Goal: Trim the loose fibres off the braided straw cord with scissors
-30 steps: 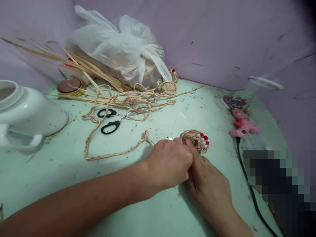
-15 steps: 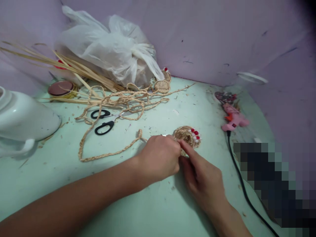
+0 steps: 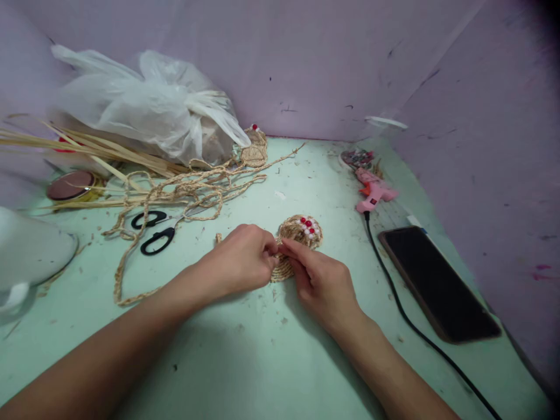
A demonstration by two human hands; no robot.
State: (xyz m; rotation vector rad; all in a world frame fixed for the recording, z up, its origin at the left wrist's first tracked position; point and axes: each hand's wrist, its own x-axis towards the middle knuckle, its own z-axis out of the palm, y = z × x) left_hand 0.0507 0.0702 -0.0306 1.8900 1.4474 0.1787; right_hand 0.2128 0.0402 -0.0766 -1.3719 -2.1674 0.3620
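Note:
A small coiled piece of braided fibre (image 3: 289, 227), with red and white beads at its upper right, lies on the pale green table. My left hand (image 3: 245, 256) is closed at its left edge, seemingly pinching the braided cord, though the fingers partly hide what is between them. From the right, my right hand (image 3: 324, 286) pinches the edge of the coiled piece with thumb and forefinger. Both sets of fingertips almost touch. The braided cord (image 3: 120, 274) loops away to the left and passes behind my left forearm.
Black-handled scissors (image 3: 157, 241) lie under the tangled cord. Behind them are fibre strips (image 3: 118, 150) and a white plastic bag (image 3: 153, 111). A white jug (image 3: 35, 248) stands left. Right are a pink glue gun (image 3: 377, 192), its black cable (image 3: 405, 312) and a phone (image 3: 437, 283).
The view has swung right, so everything appears further left. My hands stay at the coiled piece, and more of its lower coils show beneath my fingers.

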